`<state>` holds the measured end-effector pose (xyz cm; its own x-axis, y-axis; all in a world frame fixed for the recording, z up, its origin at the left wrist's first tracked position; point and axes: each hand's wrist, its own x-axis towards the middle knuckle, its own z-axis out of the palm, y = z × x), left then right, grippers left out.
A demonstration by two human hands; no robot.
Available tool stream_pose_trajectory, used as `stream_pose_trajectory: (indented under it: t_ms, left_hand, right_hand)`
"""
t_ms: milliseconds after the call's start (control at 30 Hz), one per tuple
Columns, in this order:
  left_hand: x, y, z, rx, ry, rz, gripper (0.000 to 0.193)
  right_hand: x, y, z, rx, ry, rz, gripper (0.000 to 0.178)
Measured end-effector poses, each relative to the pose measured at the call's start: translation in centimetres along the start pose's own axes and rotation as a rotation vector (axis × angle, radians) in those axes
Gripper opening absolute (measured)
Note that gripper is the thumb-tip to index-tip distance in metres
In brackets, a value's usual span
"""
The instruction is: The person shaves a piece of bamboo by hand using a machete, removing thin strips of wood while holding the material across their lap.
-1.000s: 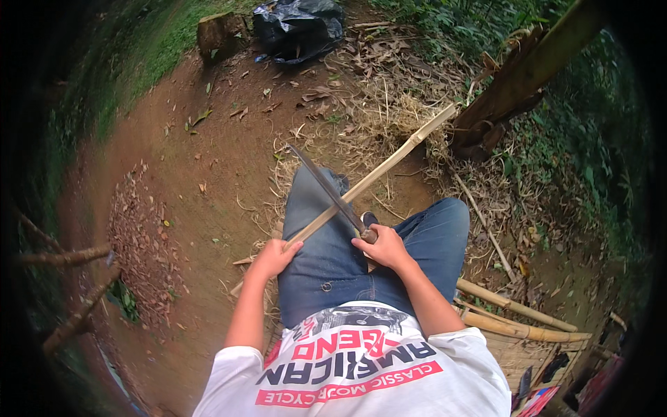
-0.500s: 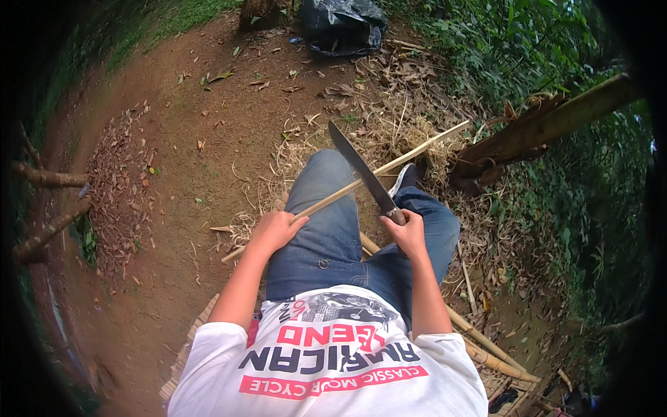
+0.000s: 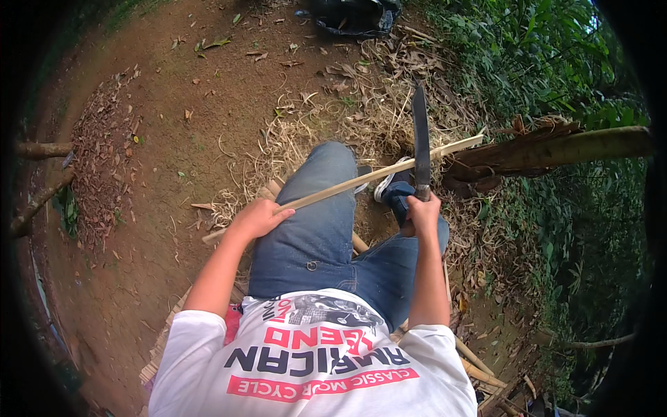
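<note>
My left hand [image 3: 260, 219] is closed round a long pale wooden strip [image 3: 333, 189], probably bamboo, near its lower left end. The strip lies slantwise across my left thigh, and its far end rises toward the right. In my right hand [image 3: 424, 214] is the handle of a machete [image 3: 421, 132] with a long dark blade. The blade points away from me and crosses over the strip near its far end; whether it touches the wood I cannot tell. My jeans [image 3: 306, 215] are under the strip.
Curled shavings [image 3: 299, 146] cover the ground ahead. A thick trunk or log [image 3: 542, 153] stands at the right, with green plants behind it. A black plastic bag [image 3: 358, 19] lies at the far side. Bamboo poles [image 3: 483, 372] are at the lower right, branches [image 3: 42, 198] at the left.
The machete has swung from pointing far left to nearly straight ahead, further along the strip. My right hand has moved slightly right. The whole view has shifted a little.
</note>
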<state>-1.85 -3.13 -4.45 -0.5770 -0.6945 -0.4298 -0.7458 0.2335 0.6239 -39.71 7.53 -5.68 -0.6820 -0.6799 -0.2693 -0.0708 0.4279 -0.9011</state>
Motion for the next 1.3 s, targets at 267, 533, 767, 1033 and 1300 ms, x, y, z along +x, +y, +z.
stream_pose_trajectory:
  t_ms: [267,533,767,1033,1300]
  left_hand:
    - [1.8,0.4,-2.0,0.028,-0.118,-0.060,0.058]
    - [2.7,0.7,-1.4,-0.011,-0.171,-0.160,0.058]
    - [2.3,0.7,-1.2,-0.048,-0.138,-0.117,0.059]
    - [2.4,1.0,-1.5,0.044,-0.109,-0.112,0.057]
    - [1.7,1.3,-0.7,0.085,-0.053,-0.194,0.052]
  right_hand:
    - [0.5,-0.6,-2.1,-0.050,-0.088,0.120,0.013]
    - [1.0,-0.1,-2.2,-0.100,-0.058,0.123,0.017]
    - [2.6,-0.2,-3.8,-0.163,-0.136,0.142,0.012]
    - [-0.3,-1.4,-1.0,-0.391,-0.320,0.063,0.015]
    - [1.2,0.4,0.6,-0.194,-0.136,0.124,0.013]
